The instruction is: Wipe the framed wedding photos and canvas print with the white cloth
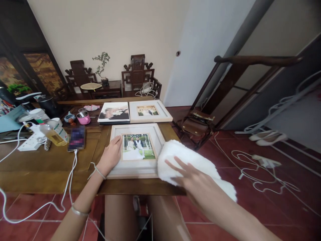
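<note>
A light wooden picture frame with a wedding photo lies face up near the table's front edge. My left hand grips its left side, fingers together over the border and the thumb side out of clear view. My right hand holds a fluffy white cloth against the frame's lower right side. The fingers of that hand are somewhat spread on top of the cloth, and the thumb is hidden. Part of the cloth hangs past the table's right edge.
Behind lie a second frame and a photo album. On the left of the table are a phone on a charging cable, a bottle, a power strip and a pink cup. A wooden chair stands right.
</note>
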`<state>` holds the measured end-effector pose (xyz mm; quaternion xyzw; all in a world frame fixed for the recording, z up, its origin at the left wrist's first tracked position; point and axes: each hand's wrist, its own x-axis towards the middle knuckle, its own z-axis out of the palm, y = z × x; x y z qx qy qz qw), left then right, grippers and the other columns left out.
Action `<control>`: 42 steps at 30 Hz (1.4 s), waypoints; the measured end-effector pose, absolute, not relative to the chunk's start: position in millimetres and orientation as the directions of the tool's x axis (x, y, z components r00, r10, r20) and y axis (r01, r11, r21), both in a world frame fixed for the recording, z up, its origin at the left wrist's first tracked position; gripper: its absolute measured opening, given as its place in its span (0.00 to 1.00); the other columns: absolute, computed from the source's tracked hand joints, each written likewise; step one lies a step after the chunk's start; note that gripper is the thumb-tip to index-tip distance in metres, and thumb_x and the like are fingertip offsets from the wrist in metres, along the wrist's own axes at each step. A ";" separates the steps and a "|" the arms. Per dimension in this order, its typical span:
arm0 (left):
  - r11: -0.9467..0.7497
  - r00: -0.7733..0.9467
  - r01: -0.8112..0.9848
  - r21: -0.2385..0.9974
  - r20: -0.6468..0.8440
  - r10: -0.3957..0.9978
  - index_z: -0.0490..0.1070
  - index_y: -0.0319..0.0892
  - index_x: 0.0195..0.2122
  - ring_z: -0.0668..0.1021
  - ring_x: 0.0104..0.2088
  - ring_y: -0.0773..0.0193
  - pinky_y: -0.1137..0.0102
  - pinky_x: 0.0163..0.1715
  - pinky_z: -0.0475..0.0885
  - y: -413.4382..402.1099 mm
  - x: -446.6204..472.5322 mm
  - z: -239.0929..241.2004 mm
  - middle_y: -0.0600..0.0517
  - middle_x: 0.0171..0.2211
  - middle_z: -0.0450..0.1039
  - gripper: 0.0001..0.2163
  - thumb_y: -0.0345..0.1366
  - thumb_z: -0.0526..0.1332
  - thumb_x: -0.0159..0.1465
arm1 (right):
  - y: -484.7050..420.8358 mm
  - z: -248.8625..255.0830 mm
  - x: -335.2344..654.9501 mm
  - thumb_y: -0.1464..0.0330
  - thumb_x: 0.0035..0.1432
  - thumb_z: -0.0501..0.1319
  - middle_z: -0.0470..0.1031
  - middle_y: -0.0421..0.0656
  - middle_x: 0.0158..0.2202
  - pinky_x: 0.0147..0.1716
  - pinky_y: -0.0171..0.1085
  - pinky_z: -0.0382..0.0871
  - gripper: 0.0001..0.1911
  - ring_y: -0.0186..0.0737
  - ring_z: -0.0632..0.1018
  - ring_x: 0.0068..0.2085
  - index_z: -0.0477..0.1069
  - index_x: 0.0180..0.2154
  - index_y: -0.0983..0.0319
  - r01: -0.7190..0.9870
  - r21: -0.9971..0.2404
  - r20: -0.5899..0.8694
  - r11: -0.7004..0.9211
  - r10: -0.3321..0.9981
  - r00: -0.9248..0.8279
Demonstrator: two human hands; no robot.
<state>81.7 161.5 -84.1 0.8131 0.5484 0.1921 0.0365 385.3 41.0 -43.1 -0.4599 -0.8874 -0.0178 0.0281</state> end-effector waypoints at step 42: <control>-0.384 0.326 0.860 0.336 0.216 0.920 0.60 0.40 0.62 0.61 0.65 0.57 0.58 0.62 0.61 154.9 82.5 -75.6 0.43 0.65 0.58 0.30 0.18 0.46 0.58 | 234.0 -3.9 206.7 0.75 0.62 0.51 0.74 0.53 0.51 0.47 0.40 0.66 0.19 0.49 0.73 0.53 0.75 0.49 0.60 0.740 0.054 0.057 0.670 0.738 -0.673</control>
